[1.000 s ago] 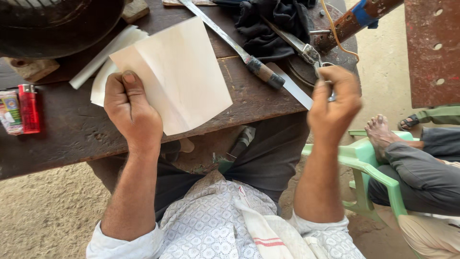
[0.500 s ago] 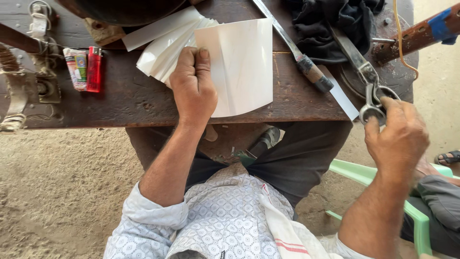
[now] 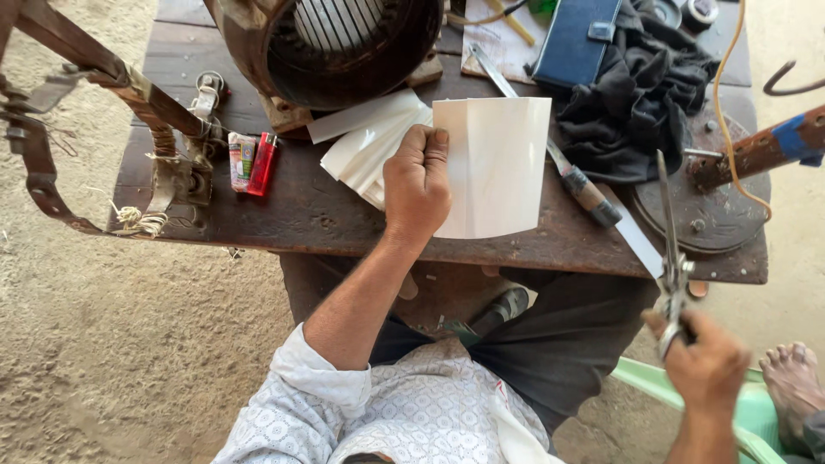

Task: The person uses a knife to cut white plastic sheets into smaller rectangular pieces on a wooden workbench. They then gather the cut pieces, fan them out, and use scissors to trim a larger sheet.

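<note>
An outdoor repair workshop: a worn dark wooden workbench on sandy ground, rusty round motor housing at 12 o'clock.

A white sheet of paper, roughly rectangular, is held up by its left edge over the wooden table, its bottom edge curving slightly. A pair of metal scissors is held by its handles off the table's right edge, blades pointing up and apparently closed.

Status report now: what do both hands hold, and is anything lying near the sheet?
Left hand grips white sheet on the bench. Right hand holds scissors, raised clear. Loose white sheets underneath; a file alongside.
</note>
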The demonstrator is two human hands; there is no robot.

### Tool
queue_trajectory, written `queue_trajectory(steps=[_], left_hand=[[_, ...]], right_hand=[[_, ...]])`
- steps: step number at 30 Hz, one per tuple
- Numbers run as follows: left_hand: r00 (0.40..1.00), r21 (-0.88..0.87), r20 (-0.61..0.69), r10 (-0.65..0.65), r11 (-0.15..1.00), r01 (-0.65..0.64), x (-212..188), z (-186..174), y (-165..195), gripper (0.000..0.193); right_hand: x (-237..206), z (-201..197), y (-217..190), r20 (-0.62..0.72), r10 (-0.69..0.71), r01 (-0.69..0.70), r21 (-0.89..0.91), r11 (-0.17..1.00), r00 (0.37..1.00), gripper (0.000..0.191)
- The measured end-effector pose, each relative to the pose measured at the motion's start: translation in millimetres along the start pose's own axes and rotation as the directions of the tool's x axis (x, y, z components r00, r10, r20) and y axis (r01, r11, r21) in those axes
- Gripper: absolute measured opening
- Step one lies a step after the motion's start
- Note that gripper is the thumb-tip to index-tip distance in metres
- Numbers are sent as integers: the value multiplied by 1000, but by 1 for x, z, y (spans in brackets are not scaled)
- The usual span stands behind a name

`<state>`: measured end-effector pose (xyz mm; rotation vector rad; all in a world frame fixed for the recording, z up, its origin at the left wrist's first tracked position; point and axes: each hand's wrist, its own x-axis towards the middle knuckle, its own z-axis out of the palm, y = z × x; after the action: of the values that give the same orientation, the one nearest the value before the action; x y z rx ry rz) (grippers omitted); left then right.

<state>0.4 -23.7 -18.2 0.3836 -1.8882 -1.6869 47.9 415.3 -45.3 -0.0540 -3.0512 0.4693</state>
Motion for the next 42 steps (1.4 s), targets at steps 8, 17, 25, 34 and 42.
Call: queue_trajectory(steps=[8, 17, 25, 34, 42], left_hand=[[999, 6, 10, -47, 999, 47, 20, 27, 5, 30], [997, -28, -8, 74, 997, -74, 35, 29, 26, 29], [986, -10, -6, 169, 986, -169, 33, 34, 22, 32], [986, -11, 8, 164, 986, -164, 29, 30, 22, 29], [989, -29, 23, 147, 989, -146, 18, 36, 37, 30]], right_hand=[[-103, 69, -60, 236, -398, -41, 897, 441, 887, 81], [-96, 56, -118, 410, -613, -69, 863, 501, 675, 78], [-84, 49, -146, 391, -655, -166, 910, 380, 647, 77], [-87, 48, -154, 366, -628, -209, 927, 312, 687, 73], [-85, 48, -168, 331, -605, -148, 932, 332, 724, 72]])
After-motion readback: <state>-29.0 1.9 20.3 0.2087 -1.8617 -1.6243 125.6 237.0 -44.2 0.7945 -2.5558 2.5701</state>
